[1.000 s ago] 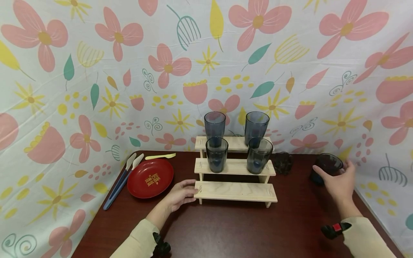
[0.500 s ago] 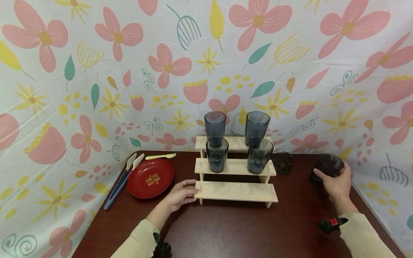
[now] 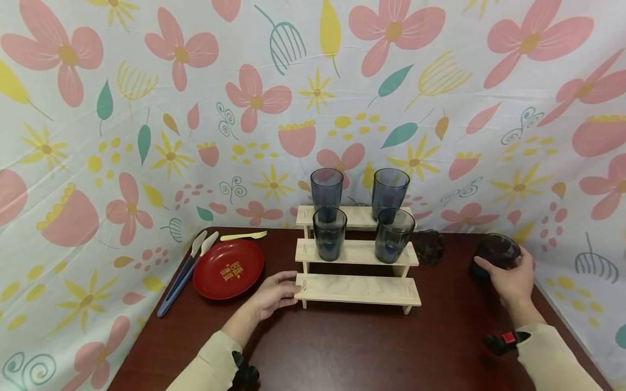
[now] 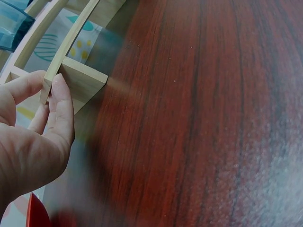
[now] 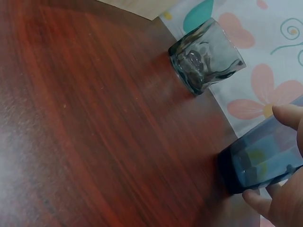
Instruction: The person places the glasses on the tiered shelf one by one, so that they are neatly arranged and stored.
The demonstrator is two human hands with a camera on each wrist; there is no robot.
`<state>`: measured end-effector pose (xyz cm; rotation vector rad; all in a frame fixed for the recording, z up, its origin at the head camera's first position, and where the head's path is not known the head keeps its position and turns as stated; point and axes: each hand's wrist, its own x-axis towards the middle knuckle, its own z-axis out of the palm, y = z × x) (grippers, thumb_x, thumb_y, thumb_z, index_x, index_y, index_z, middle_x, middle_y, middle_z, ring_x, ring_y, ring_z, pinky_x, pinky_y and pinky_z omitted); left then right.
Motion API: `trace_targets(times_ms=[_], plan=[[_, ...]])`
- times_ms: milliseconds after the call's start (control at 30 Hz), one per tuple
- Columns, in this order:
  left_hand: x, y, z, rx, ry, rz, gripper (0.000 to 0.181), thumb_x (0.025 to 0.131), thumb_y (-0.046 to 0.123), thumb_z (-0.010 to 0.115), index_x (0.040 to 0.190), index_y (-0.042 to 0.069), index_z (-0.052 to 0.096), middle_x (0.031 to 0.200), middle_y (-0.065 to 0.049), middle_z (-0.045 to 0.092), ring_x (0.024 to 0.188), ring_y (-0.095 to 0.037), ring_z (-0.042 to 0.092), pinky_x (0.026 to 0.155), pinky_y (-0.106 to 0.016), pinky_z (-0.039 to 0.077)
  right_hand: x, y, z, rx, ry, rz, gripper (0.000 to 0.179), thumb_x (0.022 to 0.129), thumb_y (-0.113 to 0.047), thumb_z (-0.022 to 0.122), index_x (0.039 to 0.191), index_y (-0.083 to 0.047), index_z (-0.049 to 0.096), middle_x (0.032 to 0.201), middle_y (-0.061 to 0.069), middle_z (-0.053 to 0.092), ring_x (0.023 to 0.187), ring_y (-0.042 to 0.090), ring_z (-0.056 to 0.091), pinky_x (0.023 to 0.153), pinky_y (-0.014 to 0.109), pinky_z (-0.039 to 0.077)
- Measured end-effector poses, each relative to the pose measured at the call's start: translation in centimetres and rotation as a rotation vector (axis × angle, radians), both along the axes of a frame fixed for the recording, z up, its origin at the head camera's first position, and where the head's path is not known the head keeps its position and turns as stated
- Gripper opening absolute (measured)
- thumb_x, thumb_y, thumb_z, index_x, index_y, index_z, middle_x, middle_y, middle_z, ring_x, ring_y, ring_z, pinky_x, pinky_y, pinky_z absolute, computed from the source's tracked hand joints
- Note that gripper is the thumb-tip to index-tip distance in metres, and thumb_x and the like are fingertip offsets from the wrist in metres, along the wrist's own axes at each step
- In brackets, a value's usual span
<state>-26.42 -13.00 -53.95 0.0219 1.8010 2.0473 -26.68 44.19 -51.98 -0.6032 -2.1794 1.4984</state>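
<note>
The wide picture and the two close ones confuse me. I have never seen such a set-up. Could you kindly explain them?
No robot is here: a person works with two bare hands. The wide picture is taken from the head; each close one is taken from a wrist, looking at that hand's work. On the dark red table stands a three-step wooden stand with four glasses: two on top, two in the middle. A red plate, a pale yellow fork and two blue-handled utensils lie to its left; a short, wavy glass stands to its right. The left hand pinches the end of the lowest step; the right hand grips a blue glass.
</note>
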Motion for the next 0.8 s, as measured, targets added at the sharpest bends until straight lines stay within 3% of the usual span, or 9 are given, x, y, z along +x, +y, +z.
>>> trace_targets(times_ms=[167, 300, 433, 567, 700, 800], plan=[[0.0, 0.0, 0.0, 0.001, 0.001, -0.003, 0.061, 0.094, 0.007, 0.073, 0.147, -0.004, 0.045, 0.123, -0.018, 0.065, 0.094, -0.022, 0.070, 0.082, -0.035, 0.059, 0.7, -0.1, 0.1, 0.010, -0.045, 0.003, 0.102, 0.087, -0.031, 0.086, 0.163, -0.028, 0.019, 0.163, 0.012, 0.031, 0.146, 0.023, 0.039, 0.102, 0.017, 0.042], [0.0, 0.0, -0.1, -0.001, 0.000, -0.001, 0.061, 0.094, 0.006, 0.073, 0.147, -0.004, 0.045, 0.123, -0.018, 0.065, 0.094, -0.022, 0.070, 0.082, -0.036, 0.059, 1.3, -0.2, 0.5, 0.058, -0.072, 0.014, 0.103, 0.087, -0.039, 0.085, 0.164, -0.028, 0.018, 0.166, 0.014, 0.027, 0.147, 0.031, 0.036, 0.108, 0.031, 0.041], [-0.1, 0.0, -0.1, -0.001, -0.003, 0.003, 0.061, 0.094, 0.006, 0.073, 0.147, -0.004, 0.046, 0.122, -0.018, 0.065, 0.094, -0.022, 0.070, 0.082, -0.036, 0.059, 2.1, -0.6, 1.1, 0.133, -0.064, 0.045, 0.103, 0.087, -0.042, 0.085, 0.164, -0.025, 0.019, 0.162, 0.017, 0.029, 0.140, 0.038, 0.040, 0.091, 0.024, 0.046], [-0.1, 0.0, -0.1, -0.002, -0.004, 0.000, 0.061, 0.094, 0.007, 0.073, 0.148, -0.004, 0.045, 0.122, -0.018, 0.065, 0.095, -0.022, 0.070, 0.083, -0.036, 0.059, 3.1, -1.3, 1.8, 0.199, -0.001, 0.091, 0.102, 0.086, -0.036, 0.087, 0.163, -0.021, 0.022, 0.148, 0.015, 0.040, 0.115, 0.021, 0.051, 0.072, 0.011, 0.042], [-0.1, 0.0, -0.1, -0.003, -0.003, -0.003, 0.062, 0.094, 0.007, 0.073, 0.148, -0.004, 0.045, 0.123, -0.018, 0.065, 0.095, -0.022, 0.070, 0.083, -0.036, 0.059, 4.1, -2.2, 2.6, 0.254, 0.039, 0.148, 0.101, 0.086, -0.033, 0.087, 0.163, -0.017, 0.024, 0.145, 0.016, 0.038, 0.104, 0.010, 0.047, 0.068, 0.010, 0.043], [-0.1, 0.0, -0.1, -0.002, -0.004, 0.000, 0.062, 0.094, 0.007, 0.073, 0.148, -0.003, 0.045, 0.123, -0.018, 0.065, 0.095, -0.022, 0.070, 0.083, -0.036, 0.060, 4.8, -3.1, 3.3, 0.297, 0.032, 0.188, 0.103, 0.087, -0.035, 0.087, 0.164, -0.014, 0.022, 0.147, 0.021, 0.036, 0.102, 0.012, 0.046, 0.066, 0.012, 0.043]])
